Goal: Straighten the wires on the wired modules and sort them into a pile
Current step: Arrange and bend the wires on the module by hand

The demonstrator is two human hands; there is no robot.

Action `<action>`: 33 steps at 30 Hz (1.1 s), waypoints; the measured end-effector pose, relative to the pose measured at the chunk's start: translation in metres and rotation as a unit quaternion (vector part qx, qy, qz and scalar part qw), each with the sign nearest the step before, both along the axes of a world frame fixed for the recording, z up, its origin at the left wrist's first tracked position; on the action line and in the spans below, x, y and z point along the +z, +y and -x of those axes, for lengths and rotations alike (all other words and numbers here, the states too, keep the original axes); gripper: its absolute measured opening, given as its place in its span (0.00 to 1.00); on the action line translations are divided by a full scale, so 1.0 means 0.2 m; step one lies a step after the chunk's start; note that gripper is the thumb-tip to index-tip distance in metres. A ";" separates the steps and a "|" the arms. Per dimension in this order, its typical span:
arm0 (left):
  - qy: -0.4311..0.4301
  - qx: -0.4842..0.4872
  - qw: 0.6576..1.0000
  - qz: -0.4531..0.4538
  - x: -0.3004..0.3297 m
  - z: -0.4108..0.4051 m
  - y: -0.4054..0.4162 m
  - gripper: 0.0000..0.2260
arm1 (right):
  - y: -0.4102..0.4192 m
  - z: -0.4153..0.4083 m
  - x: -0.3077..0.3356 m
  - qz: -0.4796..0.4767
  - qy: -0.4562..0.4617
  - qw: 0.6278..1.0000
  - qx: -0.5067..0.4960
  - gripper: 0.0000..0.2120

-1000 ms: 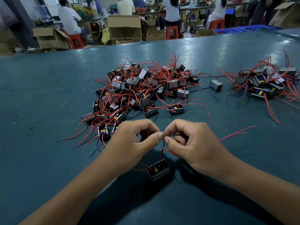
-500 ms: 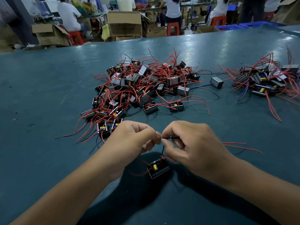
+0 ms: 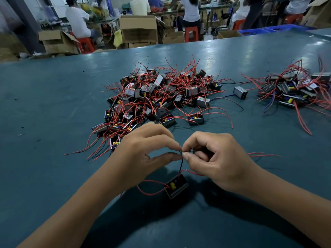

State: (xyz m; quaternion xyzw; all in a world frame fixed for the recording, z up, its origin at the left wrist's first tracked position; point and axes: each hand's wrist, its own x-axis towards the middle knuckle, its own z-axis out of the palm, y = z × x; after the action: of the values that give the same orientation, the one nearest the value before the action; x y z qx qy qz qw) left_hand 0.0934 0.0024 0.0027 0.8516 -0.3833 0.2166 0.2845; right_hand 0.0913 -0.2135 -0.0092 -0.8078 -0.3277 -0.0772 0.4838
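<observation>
My fingers of both hands meet at one spot just below the middle of the frame, thumb and forefinger of my left hand and of my right hand each pinching the same thin black wire. I hold it in two places close together so I can pull the kink out between them. The wire runs down to its module, which lies on the surface just under my hands, tilted, its red wires looping off to the left and out under my right hand. I leave it resting there so its weight keeps the wire taut.

Beyond my hands, mid-frame, sits the big tangled heap of modules waiting for the same treatment. At the right edge is a smaller pile, probably the sorted ones, with a lone module between the two.
</observation>
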 end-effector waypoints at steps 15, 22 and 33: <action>-0.128 0.000 0.991 -0.025 -0.01 0.01 -0.01 0.06 | -0.01 -0.01 -0.01 -0.053 0.094 0.993 0.055 0.02; -0.076 -0.001 0.996 -0.038 -0.02 0.02 -0.03 0.06 | -0.01 -0.01 -0.01 -0.057 0.089 0.993 0.049 0.02; 0.304 -0.009 0.944 0.126 0.01 0.09 -0.08 0.09 | 0.01 0.02 0.01 -0.023 -0.012 1.000 -0.002 0.02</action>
State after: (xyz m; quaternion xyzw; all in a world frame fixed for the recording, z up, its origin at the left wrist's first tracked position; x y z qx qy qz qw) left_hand 0.0760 -0.0144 0.0048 0.8305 -0.2562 -0.0083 0.4946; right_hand 0.0863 -0.2122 -0.0070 -0.7958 -0.3304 -0.0956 0.4984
